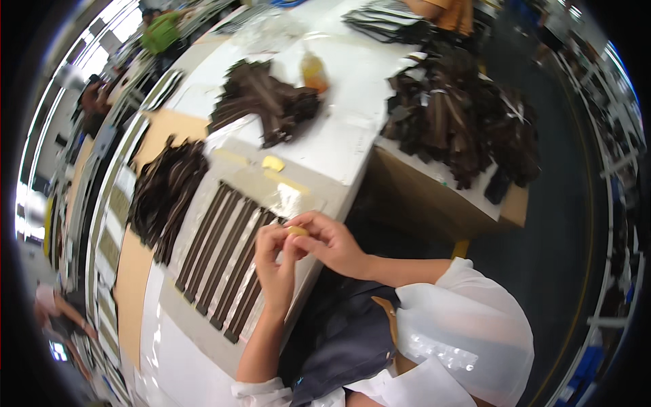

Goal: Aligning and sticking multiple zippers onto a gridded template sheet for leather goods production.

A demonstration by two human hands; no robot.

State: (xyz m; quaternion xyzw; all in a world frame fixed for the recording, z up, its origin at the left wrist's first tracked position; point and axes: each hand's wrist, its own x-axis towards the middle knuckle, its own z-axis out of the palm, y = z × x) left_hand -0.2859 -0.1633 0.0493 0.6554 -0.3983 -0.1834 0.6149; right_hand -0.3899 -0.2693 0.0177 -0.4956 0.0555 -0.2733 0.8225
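Observation:
In front of me, my left hand [274, 256] and my right hand [332, 245] meet fingertip to fingertip. Between their pinched fingers is a small yellow piece [297, 231]; its kind is too small to make out. Both hands are just above the near right side of a grey board [196, 313]. Several dark brown strips [218, 261] lie on that board side by side, slanting and roughly parallel. My hands cover the ends of the nearest strips. Beyond them on the board rests a yellow sponge-like lump [273, 163].
Dark brown strips are heaped left of the board [169, 193] and behind it [264, 102]. Beside the rear heap stands an orange-yellow bottle [313, 72]. Bundles of brown strips [447, 115] cover a cardboard box [434, 193] at right. Other people work farther off.

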